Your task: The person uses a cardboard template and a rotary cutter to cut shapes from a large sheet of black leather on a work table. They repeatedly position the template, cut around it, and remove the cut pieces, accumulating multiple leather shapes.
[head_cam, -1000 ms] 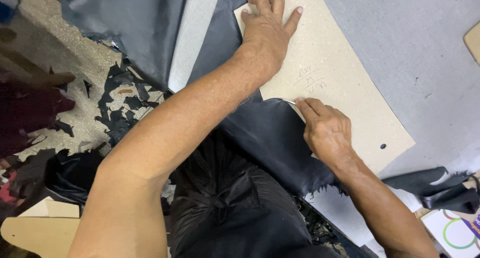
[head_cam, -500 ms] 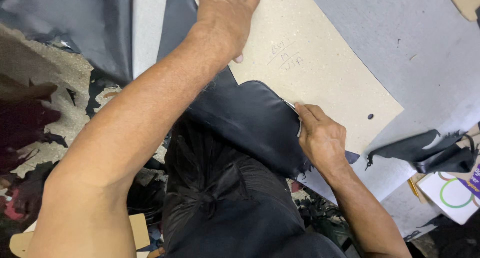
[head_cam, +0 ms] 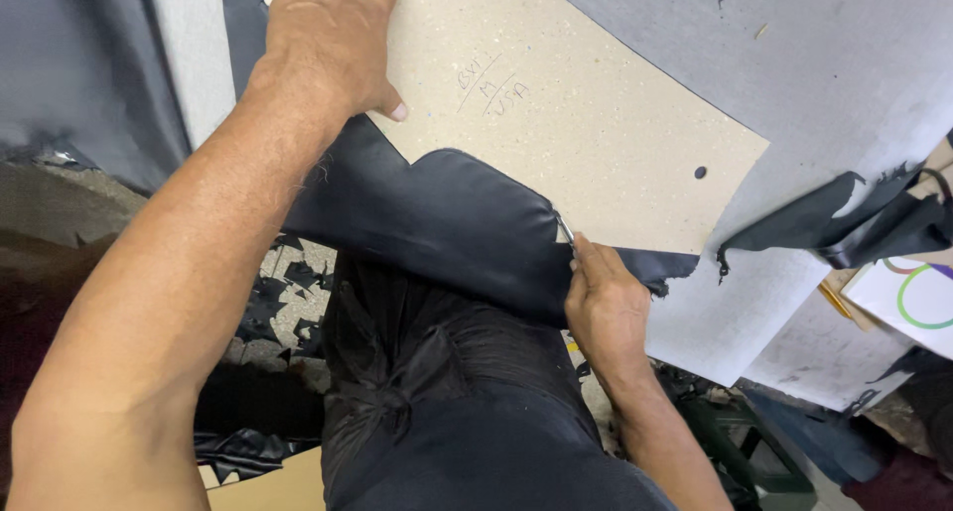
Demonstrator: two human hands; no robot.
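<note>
A beige cardboard template (head_cam: 596, 124) lies on black leather (head_cam: 437, 223) spread over a grey table (head_cam: 834, 55). My left hand (head_cam: 333, 45) presses down on the template's upper left part, thumb hooked at its edge, holding it in place. My right hand (head_cam: 608, 308) sits at the template's lower edge, fingers closed around a small metal blade (head_cam: 563, 226) whose tip touches the leather right beside the cardboard. Most of the blade is hidden in the fist. The leather hangs over the table edge toward my dark-clothed lap.
Black leather offcuts (head_cam: 844, 223) lie on the table at the right, next to a white sheet with a green ring (head_cam: 918, 293). Small black scraps (head_cam: 288, 283) litter the floor at the left. A tan board (head_cam: 278, 486) shows at the bottom.
The view has drifted, so the template now sits higher and closer. My left hand stays pressed on the cardboard. My right hand stays at the lower edge with the blade.
</note>
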